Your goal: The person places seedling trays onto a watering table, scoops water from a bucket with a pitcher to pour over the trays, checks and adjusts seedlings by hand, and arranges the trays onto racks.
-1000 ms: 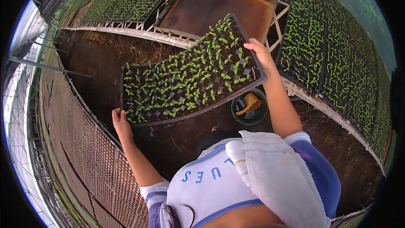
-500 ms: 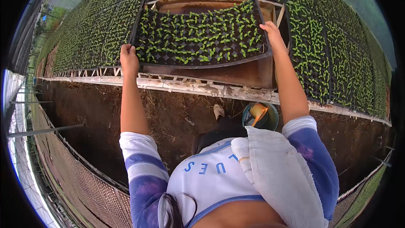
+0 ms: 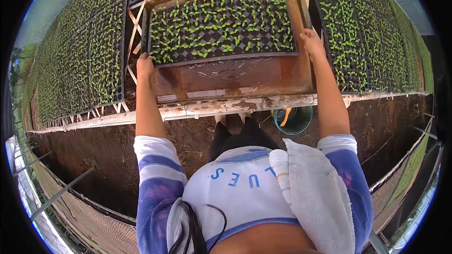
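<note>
Head view, and here's the seedling tray [image 3: 221, 30], lying inside the shallow brown basin [image 3: 263, 83], toward its far side, rows of small green leaves up over the dark cells! Ripples shine on the water in front of its near edge. Left hand [image 3: 145, 65], fingers bent, right at the tray's near left corner by the basin's side; whether it grips, I can't tell. Over on the other side, my right hand [image 3: 311, 43] has its fingers curled by the basin's right wall, a gap between them and the tray; I can't tell if they close on anything. More seedling trays [image 3: 340, 42] flank us left and right. Below the pale rail [image 3: 235, 107], a green bucket [image 3: 301, 123] stands with an orange dipper [image 3: 286, 116] in it.
</note>
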`<state>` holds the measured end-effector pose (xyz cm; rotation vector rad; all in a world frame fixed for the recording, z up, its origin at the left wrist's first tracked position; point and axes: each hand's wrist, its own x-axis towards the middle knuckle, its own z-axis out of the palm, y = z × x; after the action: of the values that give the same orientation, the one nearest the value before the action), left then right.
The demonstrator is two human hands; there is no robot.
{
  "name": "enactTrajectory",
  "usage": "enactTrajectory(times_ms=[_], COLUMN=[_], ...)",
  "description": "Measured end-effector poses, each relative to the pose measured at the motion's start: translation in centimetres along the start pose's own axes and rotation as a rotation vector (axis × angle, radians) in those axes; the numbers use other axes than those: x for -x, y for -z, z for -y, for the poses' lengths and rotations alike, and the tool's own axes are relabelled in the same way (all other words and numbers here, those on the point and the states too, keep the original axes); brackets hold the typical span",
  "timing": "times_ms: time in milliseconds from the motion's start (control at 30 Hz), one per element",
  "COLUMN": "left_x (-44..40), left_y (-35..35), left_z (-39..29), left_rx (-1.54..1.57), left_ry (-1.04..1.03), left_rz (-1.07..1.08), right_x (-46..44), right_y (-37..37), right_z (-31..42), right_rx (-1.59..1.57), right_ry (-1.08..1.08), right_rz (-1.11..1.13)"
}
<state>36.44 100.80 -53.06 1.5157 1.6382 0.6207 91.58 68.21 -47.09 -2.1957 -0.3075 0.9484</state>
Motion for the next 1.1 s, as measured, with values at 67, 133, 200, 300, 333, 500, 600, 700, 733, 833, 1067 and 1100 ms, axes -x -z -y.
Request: enactTrajectory(times_ms=[67, 133, 200, 300, 333, 500, 600, 700, 733, 833, 1067, 1100], left_x=[3.2, 1.6, 5.7, 9.8, 10.4, 11.6, 10.8, 10.7, 11.4, 19.1, 41.7, 43.5], left_y=[0.5, 0.6, -0.6, -2.3, -3.3, -10.5, -11.0, -11.2, -11.3, -12.9, -30.1, -33.8], left_z=[-1.8, 2.4, -0.2, -5.3, -6.2, -6.3, -7.1, -8.6, -9.4, -15.3, -13.1, -10.4], left_rx=[0.008, -0.189, -0.361, -0.324, -0.172, -0.377, -0.484, -0.525, -0.543, -0.298, -0.315, -0.449], left_ry=[0.128, 0.003, -0.090, -0.297, -0.278, -0.525, -0.532, -0.521, -0.562, -0.443, -0.247, -0.245], left_rz=[0.063, 0.114, -0.212, 0.039, 0.296, 0.484, 0.450, 0.467, 0.481, 0.755, 1.667, 1.656], right_x=[5.1, 11.7, 16.4, 21.5, 22.8, 25.4, 26.8, 27.4, 28.0, 30.4, 36.8, 37.6], right_y=[-0.7, -2.2, -3.5, -6.3, -7.2, -8.7, -7.8, -6.5, -6.1, -5.1, -2.9, -2.7], right_z=[-2.7, -4.4, -7.5, -11.5, -12.3, -13.6, -14.2, -17.3, -18.8, -23.1, -35.6, -37.7], right_rx=[-0.293, -0.365, -0.409, -0.446, -0.435, -0.401, -0.425, -0.411, -0.364, -0.160, 0.108, 0.137], right_ry=[0.397, 0.378, 0.360, 0.296, 0.241, 0.332, 0.344, 0.316, 0.301, 0.096, -0.231, -0.212], right_rz=[-0.187, -0.261, -0.262, -0.376, -0.376, -0.427, -0.497, -0.564, -0.577, -0.568, -0.391, -0.377])
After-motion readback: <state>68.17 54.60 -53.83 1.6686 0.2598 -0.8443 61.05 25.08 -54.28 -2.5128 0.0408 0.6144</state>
